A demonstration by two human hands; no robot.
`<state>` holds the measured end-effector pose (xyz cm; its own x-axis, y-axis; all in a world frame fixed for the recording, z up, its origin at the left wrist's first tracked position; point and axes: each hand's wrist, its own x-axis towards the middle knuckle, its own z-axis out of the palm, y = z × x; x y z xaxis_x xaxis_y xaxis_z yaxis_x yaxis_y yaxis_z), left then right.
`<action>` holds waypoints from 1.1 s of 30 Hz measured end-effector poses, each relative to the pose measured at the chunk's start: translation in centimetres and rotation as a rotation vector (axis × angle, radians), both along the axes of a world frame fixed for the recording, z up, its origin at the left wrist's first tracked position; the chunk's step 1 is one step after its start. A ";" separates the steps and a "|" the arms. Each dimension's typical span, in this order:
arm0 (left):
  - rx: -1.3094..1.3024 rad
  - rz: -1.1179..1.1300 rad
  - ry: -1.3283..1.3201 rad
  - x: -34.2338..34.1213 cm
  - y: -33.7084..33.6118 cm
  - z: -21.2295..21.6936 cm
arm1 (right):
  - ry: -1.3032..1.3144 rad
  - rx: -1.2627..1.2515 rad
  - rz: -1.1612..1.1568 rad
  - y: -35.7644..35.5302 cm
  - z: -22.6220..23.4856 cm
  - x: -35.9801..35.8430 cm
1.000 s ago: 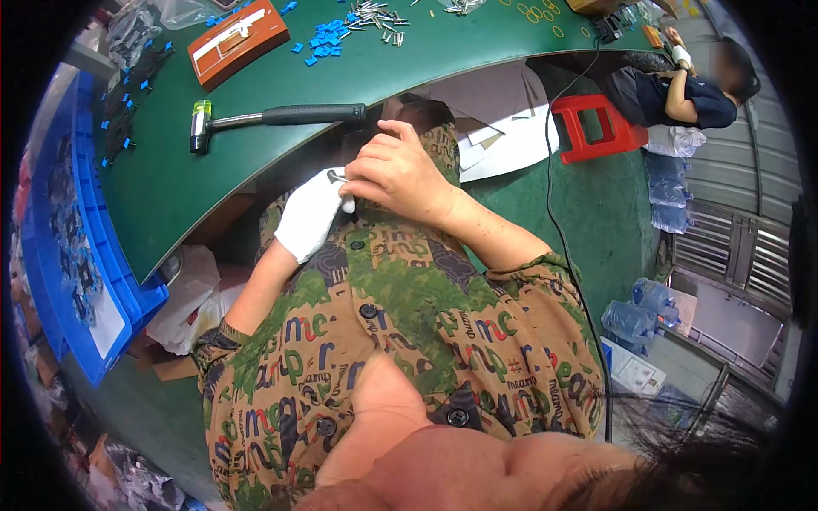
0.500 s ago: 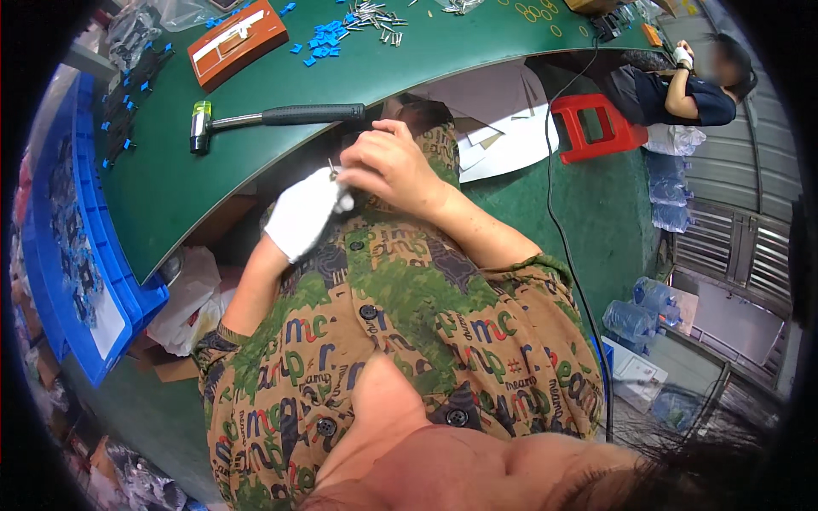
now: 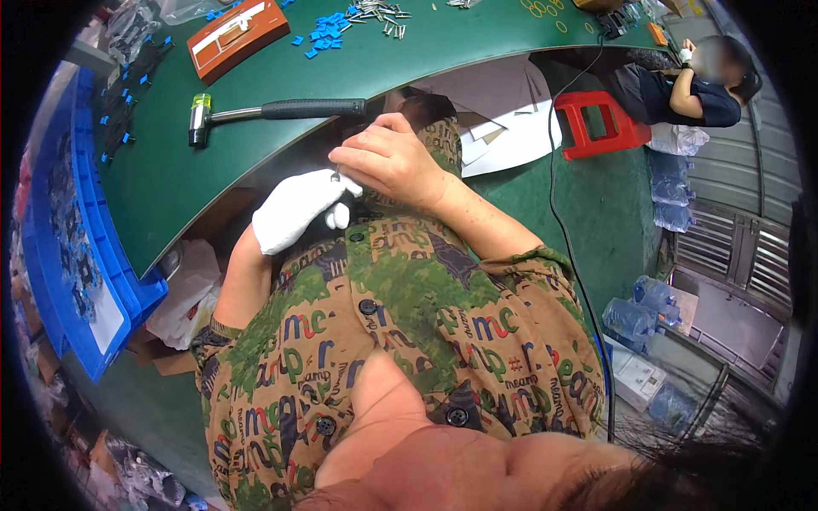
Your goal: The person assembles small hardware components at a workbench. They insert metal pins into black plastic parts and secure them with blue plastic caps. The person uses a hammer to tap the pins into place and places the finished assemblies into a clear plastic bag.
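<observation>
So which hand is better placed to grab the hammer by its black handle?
Probably the right hand: its knuckles are close to the end of the hammer handle. The gloved left hand is farther away, seemingly pinching a small metal piece.

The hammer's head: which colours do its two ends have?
Hammer head: one end yellow-green, the other black; best seen in head view.

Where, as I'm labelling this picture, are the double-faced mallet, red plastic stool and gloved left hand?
Double-faced mallet [image 3: 279, 110]: head view, on its black grip.
Red plastic stool [image 3: 572, 125]: head view, on its frame's left side.
Gloved left hand [image 3: 295, 209]: head view, on its back.
</observation>
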<state>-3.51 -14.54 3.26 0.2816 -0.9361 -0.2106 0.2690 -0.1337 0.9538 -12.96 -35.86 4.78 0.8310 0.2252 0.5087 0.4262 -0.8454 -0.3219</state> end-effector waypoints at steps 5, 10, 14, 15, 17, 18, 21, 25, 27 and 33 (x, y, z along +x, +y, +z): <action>-0.028 -0.023 -0.032 0.4 -0.2 -0.5 | -0.038 -0.048 0.042 -0.3 -0.2 -0.1; 0.007 -0.067 -0.096 1.1 -0.3 -0.6 | -0.035 -0.043 0.020 -0.6 -0.6 -0.2; 0.080 -0.105 0.083 1.0 -0.5 -1.1 | -0.012 0.046 -0.014 0.0 -1.5 -0.9; 0.084 -0.086 0.083 0.7 -0.6 -1.1 | -0.003 0.072 -0.023 0.1 -1.9 -1.1; 0.095 -0.047 0.083 0.0 -0.7 -1.0 | 0.009 0.107 -0.054 0.4 -2.7 -1.4; 0.091 -0.043 0.077 -0.2 -0.7 -1.2 | 0.014 0.125 -0.069 0.6 -2.9 -1.6; 0.086 -0.026 0.079 -0.8 -0.4 -1.6 | 0.031 0.143 -0.097 1.1 -3.2 -2.0; 0.064 -0.001 0.053 -1.3 -0.4 -2.1 | 0.040 0.181 -0.121 1.5 -3.7 -2.3; 0.048 0.016 0.033 -1.5 -0.3 -2.3 | 0.057 0.194 -0.128 1.6 -4.0 -2.4; 0.037 0.044 0.013 -1.8 -0.5 -2.8 | 0.048 0.203 -0.132 1.8 -3.8 -2.4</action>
<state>-5.35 -15.00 0.42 0.3193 -0.9144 -0.2487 0.2877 -0.1566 0.9448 -15.35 -34.08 0.97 0.8710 0.0099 0.4912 0.2959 -0.8087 -0.5083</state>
